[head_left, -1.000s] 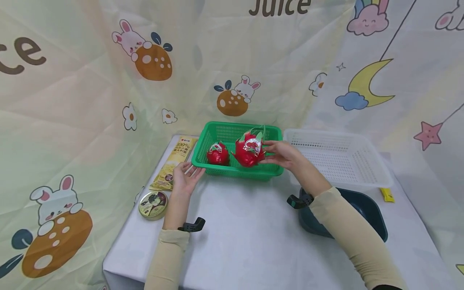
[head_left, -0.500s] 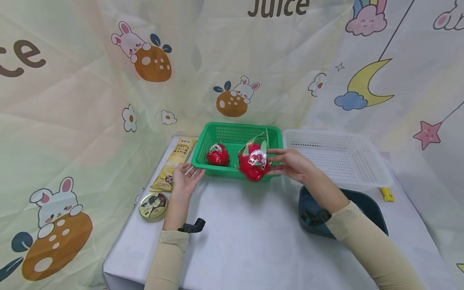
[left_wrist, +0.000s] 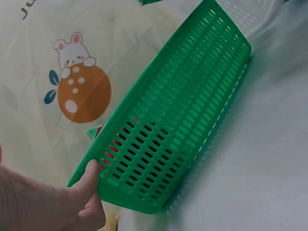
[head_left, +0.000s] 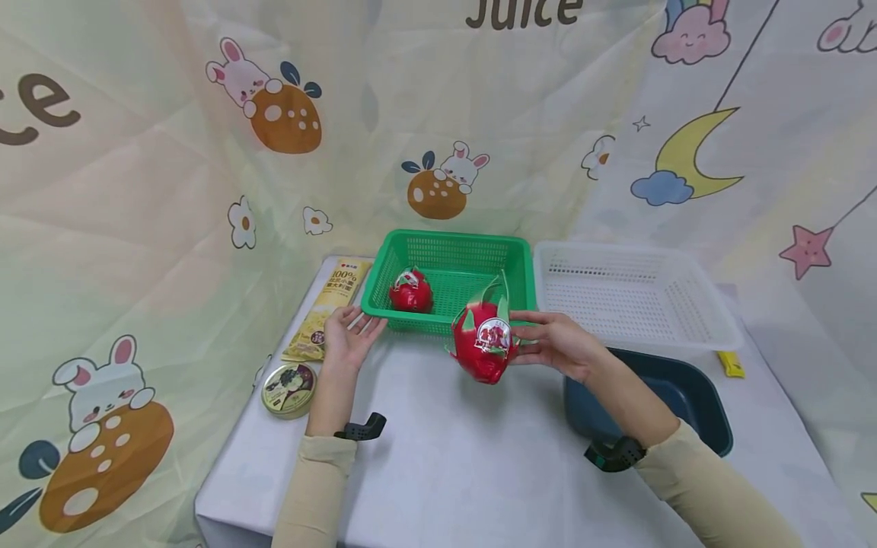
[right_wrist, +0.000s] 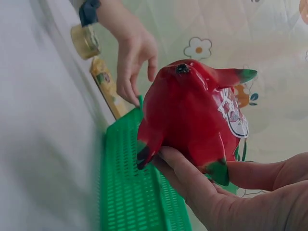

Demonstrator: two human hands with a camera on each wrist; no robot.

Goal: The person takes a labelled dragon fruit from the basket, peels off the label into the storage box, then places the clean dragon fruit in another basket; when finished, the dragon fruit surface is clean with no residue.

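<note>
My right hand (head_left: 565, 342) holds a red dragon fruit (head_left: 479, 346) with green leafy tips and a round sticker, raised in front of the green basket (head_left: 459, 237). In the right wrist view, the fingers lie under and against the shiny dragon fruit (right_wrist: 187, 110); its dark stub end faces the camera. A second, smaller dragon fruit (head_left: 411, 293) sits inside the basket's left half. My left hand (head_left: 348, 342) grips the basket's near left corner. From the left wrist, its thumb (left_wrist: 89, 180) lies over the basket's rim, while the other fingers are partly hidden.
A yellow pasta packet (head_left: 336, 293) and a round tin (head_left: 289, 390) lie left of the basket. To its right stands a white perforated basket (head_left: 637, 297). Nearer is a dark blue tub (head_left: 692, 388), partly covered by my right arm; a small yellow packet (head_left: 731, 364) lies beyond.
My right hand has brought the dragon fruit out over the basket's front rim, toward me and slightly right. The left hand stays at the basket's corner.
</note>
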